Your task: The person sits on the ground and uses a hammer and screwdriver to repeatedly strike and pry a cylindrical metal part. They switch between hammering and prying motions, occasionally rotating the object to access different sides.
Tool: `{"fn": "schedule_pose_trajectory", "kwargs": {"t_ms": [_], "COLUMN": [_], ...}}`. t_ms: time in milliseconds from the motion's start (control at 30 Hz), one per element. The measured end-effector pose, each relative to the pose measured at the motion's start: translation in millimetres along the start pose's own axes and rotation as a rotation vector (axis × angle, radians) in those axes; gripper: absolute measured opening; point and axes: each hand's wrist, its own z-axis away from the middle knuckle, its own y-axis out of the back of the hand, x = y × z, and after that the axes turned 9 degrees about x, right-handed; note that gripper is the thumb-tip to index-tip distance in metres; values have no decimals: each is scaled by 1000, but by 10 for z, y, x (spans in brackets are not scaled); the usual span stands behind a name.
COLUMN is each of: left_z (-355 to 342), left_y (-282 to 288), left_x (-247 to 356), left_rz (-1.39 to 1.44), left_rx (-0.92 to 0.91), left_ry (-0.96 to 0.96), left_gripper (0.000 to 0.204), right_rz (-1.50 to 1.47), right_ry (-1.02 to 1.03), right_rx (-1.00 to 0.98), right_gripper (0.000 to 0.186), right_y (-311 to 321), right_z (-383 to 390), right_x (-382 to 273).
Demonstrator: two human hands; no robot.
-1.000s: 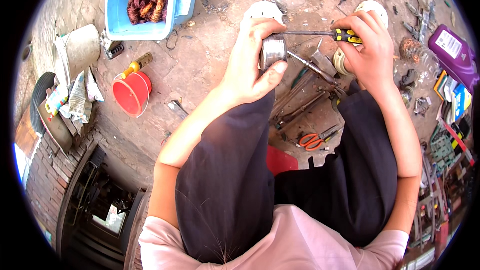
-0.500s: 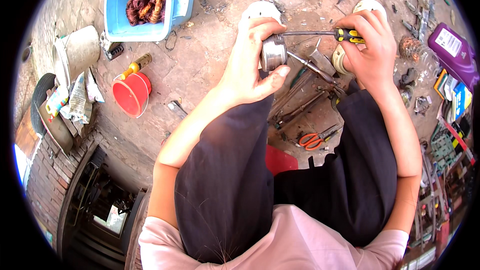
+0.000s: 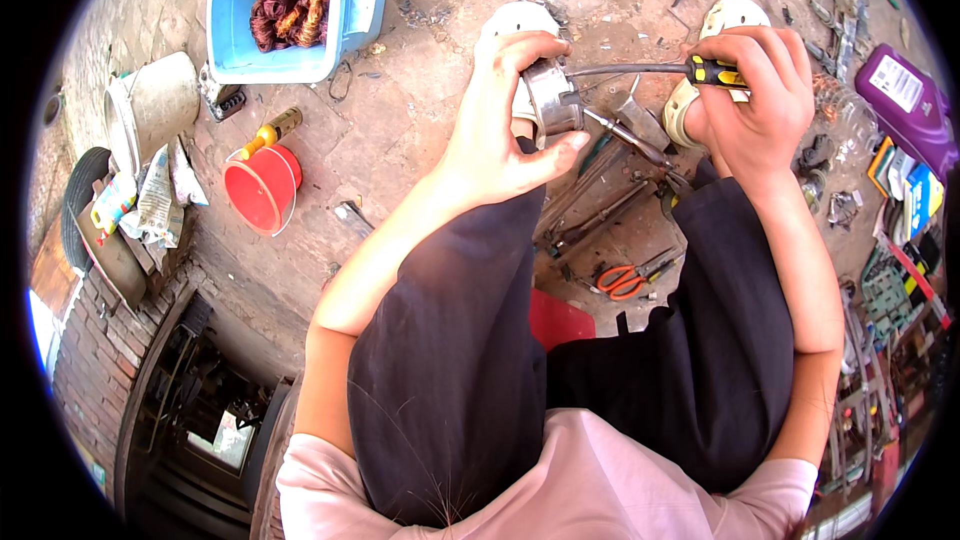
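Silver metal cylinder [image 3: 556, 103] in the left hand [image 3: 492, 122], screwdriver [image 3: 712, 72] at its rim

The cylinder is short and round, with a smooth grey wall that catches the light in pale bands. Its surface is mostly bright, broken by a small dark notch or mark on the side facing right; what that mark is cannot be told. The piece stands slightly tilted, raised above the ground [image 3: 400, 155] in front of the person's knees, near the light-coloured left shoe [image 3: 518, 18].

The left hand grips it from the left, fingers curled over the top and thumb stretched out along the lower edge; whether the thumb presses on it cannot be told. The right hand [image 3: 762, 105], well apart from the left, is closed around the screwdriver's black-and-yellow handle. The dark shaft runs leftward to the cylinder's upper rim, its tip hidden.

Below, a brown-handled tool [image 3: 645, 148] lies with its shiny shaft pointing towards the cylinder, and orange-handled pliers [image 3: 622, 283] lie nearer the person.
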Motion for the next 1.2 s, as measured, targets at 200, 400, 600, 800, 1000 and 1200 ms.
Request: {"fn": "schedule_pose_trajectory", "kwargs": {"t_ms": [200, 400, 600, 800, 1000, 1200], "left_z": [78, 39, 27, 75, 7, 12], "left_y": [-52, -29, -39, -107, -72, -53], "left_x": [74, 125, 112, 22, 127, 143], "left_rz": [341, 384, 199, 180, 269, 170], "left_rx": [-37, -205, -346, -372, -494, -586], "left_ry": [494, 656, 617, 770, 1059, 1071], "left_gripper": [70, 64, 63, 63, 46, 49], "right_rz": [32, 65, 92, 88, 117, -9], "right_ry": [-1, 109, 193, 275, 216, 96], "right_rx": [42, -4, -11, 17, -252, -453], "right_gripper": [25, 23, 21, 18, 23, 37], "right_y": [28, 26, 18, -48, -51, -3], "right_z": [-37, -48, -52, -14, -63, -31], "right_x": [-8, -55, -66, -63, -92, -90]}}
